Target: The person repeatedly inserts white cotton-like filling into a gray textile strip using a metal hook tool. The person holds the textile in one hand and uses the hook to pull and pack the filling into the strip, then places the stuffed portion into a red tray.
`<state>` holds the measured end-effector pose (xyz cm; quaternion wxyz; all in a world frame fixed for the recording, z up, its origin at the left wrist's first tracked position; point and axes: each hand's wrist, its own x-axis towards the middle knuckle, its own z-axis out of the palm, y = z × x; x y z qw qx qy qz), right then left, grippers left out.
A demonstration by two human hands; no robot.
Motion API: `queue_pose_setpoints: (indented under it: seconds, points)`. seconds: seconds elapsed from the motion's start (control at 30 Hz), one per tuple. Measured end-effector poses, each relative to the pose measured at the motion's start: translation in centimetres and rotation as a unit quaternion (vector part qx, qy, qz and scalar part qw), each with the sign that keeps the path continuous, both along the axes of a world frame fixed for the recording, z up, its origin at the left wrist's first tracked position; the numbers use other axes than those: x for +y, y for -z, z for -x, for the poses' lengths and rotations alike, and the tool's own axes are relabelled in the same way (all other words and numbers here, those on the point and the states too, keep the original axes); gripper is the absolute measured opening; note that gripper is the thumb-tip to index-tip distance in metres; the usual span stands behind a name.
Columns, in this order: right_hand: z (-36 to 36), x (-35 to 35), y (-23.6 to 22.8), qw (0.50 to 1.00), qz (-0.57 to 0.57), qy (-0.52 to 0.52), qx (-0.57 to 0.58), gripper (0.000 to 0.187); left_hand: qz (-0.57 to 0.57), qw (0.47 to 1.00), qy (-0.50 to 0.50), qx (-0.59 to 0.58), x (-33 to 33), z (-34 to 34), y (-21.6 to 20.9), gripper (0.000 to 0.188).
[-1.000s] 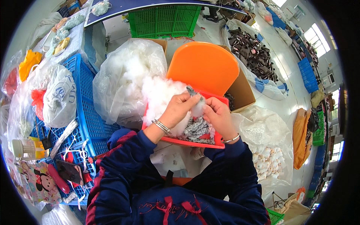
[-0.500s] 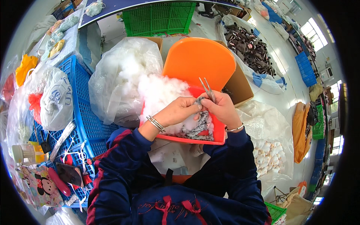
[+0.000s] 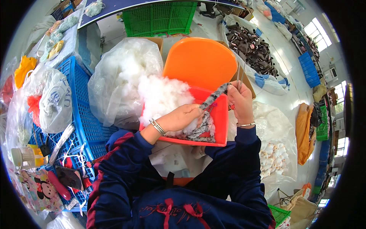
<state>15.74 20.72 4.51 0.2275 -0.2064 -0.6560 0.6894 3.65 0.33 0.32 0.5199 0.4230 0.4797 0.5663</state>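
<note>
Between my two hands a narrow grey-and-black striped plush strip (image 3: 215,95) is stretched at a slant above a red tray (image 3: 221,121). My left hand (image 3: 183,117) is closed round its lower end. The upper end is pinched by my right hand (image 3: 241,103), which also keeps metal tweezers (image 3: 240,71) with their tips pointing up and away. White fluffy stuffing (image 3: 164,95) heaps up in the left part of the tray. Below my hands, more grey striped plush pieces (image 3: 204,130) lie in the tray.
An orange chair back (image 3: 200,61) rises behind the tray. A clear bag of stuffing (image 3: 124,76) and a blue crate (image 3: 82,110) stand left. Dark plush toys (image 3: 253,51) fill a sack at the far right; small white-and-tan pieces (image 3: 273,158) lie on plastic at right.
My hands have moved apart, the right one up and to the right with the tweezers. The plush strip, bunched between my fingers before, is now drawn out long.
</note>
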Motion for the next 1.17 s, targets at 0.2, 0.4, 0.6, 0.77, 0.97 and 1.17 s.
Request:
queue_pose_setpoints:
  seconds: [0.2, 0.4, 0.6, 0.77, 0.97, 1.17]
  points:
    - [0.6, -2.1, 0.7, 0.989, 0.133, -0.062, 0.0, 0.011, 0.02, 0.999, -0.042, 0.02, 0.1, 0.0, 1.2, 0.031]
    - [1.4, -4.0, 2.2, 0.991, 0.103, -0.087, -0.018, 0.011, 0.024, 0.998, -0.049, 0.019, 0.3, -0.6, 1.1, 0.035]
    - [1.9, 1.0, 2.6, 0.977, 0.165, 0.074, 0.11, 0.009, 0.125, 0.963, 0.017, 0.237, 0.2, 0.0, 0.9, 0.041]
    - [2.0, 0.2, 3.1, 0.986, 0.166, 0.013, 0.032, 0.009, 0.038, 0.939, -0.109, 0.323, 0.6, -0.5, 2.4, 0.047]
    - [1.6, -1.8, 4.9, 0.982, 0.178, -0.054, 0.013, 0.005, 0.029, 0.97, -0.211, -0.114, 3.3, -0.8, 2.1, 0.024]
    - [0.9, -1.3, 4.6, 0.986, 0.164, -0.002, 0.044, 0.005, -0.002, 0.963, -0.231, -0.136, 4.0, -0.7, 2.6, 0.016]
